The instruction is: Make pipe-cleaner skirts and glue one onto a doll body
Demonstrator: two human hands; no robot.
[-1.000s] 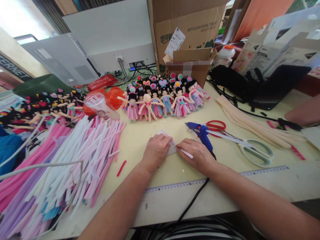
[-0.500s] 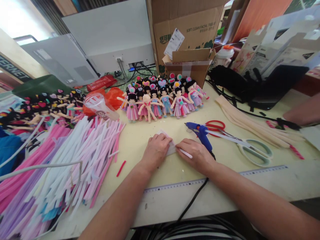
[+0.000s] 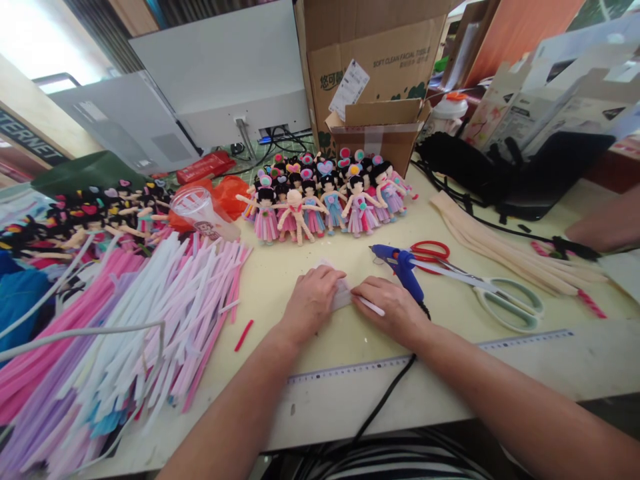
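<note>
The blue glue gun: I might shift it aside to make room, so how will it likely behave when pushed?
The blue glue gun probably won't roll, since it lies on its side. Its black cord may tug it off course. The long white stick jutting from its rear could catch the scissors.

Lighting was bright and diffuse, with glare bleaching the upper-left corner. Shadows beneath the hands (image 3: 313, 297) were faint on the pale surface (image 3: 273, 273). Wide-angle distortion stretched the boxes (image 3: 527, 110) at right; print on the tissue carton (image 3: 385, 40) was smeared.
</note>
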